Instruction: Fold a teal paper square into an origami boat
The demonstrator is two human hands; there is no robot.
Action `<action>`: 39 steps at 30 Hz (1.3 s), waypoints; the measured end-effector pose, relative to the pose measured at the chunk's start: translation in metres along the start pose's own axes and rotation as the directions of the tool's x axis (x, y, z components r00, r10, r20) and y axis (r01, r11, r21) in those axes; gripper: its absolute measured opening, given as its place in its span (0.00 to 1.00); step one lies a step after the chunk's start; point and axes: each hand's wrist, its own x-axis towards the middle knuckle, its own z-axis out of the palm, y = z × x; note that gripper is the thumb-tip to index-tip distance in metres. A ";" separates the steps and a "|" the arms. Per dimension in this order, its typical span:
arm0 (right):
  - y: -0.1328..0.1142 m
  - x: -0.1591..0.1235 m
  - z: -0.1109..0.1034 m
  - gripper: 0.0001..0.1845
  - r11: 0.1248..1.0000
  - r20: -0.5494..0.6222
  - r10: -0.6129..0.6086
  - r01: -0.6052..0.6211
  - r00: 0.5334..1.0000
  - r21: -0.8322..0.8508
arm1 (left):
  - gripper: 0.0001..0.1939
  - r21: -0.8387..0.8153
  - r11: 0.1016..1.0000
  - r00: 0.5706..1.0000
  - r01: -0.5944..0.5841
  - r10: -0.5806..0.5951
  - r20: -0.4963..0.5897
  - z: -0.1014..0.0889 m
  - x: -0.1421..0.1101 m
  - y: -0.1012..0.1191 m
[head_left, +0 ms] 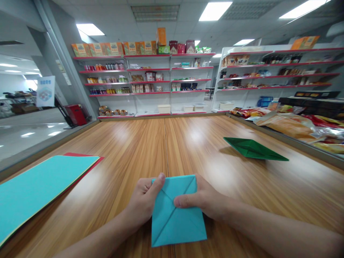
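On your far left, a stack of flat coloured paper sheets, light blue on top with yellow and red edges showing beneath, lies on the glossy wood-grain table. Toward the middle, your left hand is closed on the upper left edge of the creased light-blue folded paper square, thumb along that edge. The square is in front of you, above the near part of the table, its diagonal creases crossing. Your right hand clamps its right side, thumb pressed flat near the crossing. Farther right, a dark-green folded paper diamond sits on the table.
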 end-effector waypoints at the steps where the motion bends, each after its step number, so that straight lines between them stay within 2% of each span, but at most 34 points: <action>1: 0.000 0.000 0.000 0.21 1.000 -0.023 -0.001 0.002 1.000 0.028 | 0.33 -0.028 1.000 1.000 -0.001 0.000 -0.029 0.000 0.001 -0.001; 4: -0.002 0.003 -0.006 0.22 0.981 -0.071 -0.003 0.017 0.997 0.194 | 0.30 -0.170 0.985 0.985 -0.031 0.001 -0.170 0.000 0.005 -0.005; 7: -0.004 0.006 -0.016 0.32 0.938 0.022 -0.050 0.039 0.999 0.345 | 0.25 -0.340 0.938 0.957 -0.066 -0.037 -0.287 -0.001 0.011 -0.007; 9: -0.003 0.007 -0.019 0.34 0.942 0.085 -0.106 0.073 0.991 0.327 | 0.23 -0.421 0.903 0.948 -0.083 -0.059 -0.314 -0.002 0.014 -0.007; 10: -0.001 0.008 -0.019 0.32 0.954 0.086 -0.126 0.097 0.988 0.283 | 0.22 -0.449 0.889 0.949 -0.087 -0.063 -0.308 -0.002 0.015 -0.007; 12: 0.003 0.009 -0.016 0.26 0.975 0.007 -0.162 0.159 0.987 0.156 | 0.20 -0.478 0.875 0.967 -0.071 -0.057 -0.249 -0.002 0.015 -0.006; 15: 0.008 0.010 -0.012 0.19 0.976 -0.214 -0.207 0.216 0.955 0.022 | 0.19 -0.440 0.898 0.995 0.020 -0.060 -0.077 -0.003 0.014 -0.008; 17: 0.010 0.011 -0.011 0.19 0.971 -0.295 -0.227 0.239 0.928 0.004 | 0.19 -0.371 0.925 0.996 0.082 -0.070 0.046 -0.004 0.012 -0.009; 19: 0.009 0.010 -0.013 0.20 0.969 -0.298 -0.232 0.247 0.926 0.011 | 0.20 -0.308 0.945 0.990 0.111 -0.078 0.119 -0.006 0.011 -0.009; 25: 0.008 0.009 -0.012 0.18 0.973 -0.232 -0.226 0.230 0.946 -0.014 | 0.25 -0.057 0.997 0.980 0.056 -0.044 0.194 -0.006 0.006 -0.006; 28: 0.006 0.009 -0.010 0.19 0.973 -0.288 -0.230 0.222 0.929 -0.061 | 0.25 -0.017 0.999 0.978 0.035 -0.031 0.205 -0.003 0.004 -0.003; 31: 0.004 0.009 -0.008 0.20 0.971 -0.317 -0.239 0.218 0.918 -0.100 | 0.25 -0.038 0.999 0.985 0.002 0.005 0.171 0.000 0.003 -0.001; 36: 0.002 0.008 -0.006 0.22 0.957 -0.143 -0.222 0.187 0.965 -0.220 | 0.22 -0.110 0.993 0.999 -0.049 0.050 0.011 -0.001 0.003 0.000; 39: 0.001 0.007 -0.006 0.22 0.933 -0.071 -0.276 0.250 0.958 -0.258 | 0.22 -0.131 0.990 0.999 -0.051 0.053 0.012 -0.001 0.003 -0.003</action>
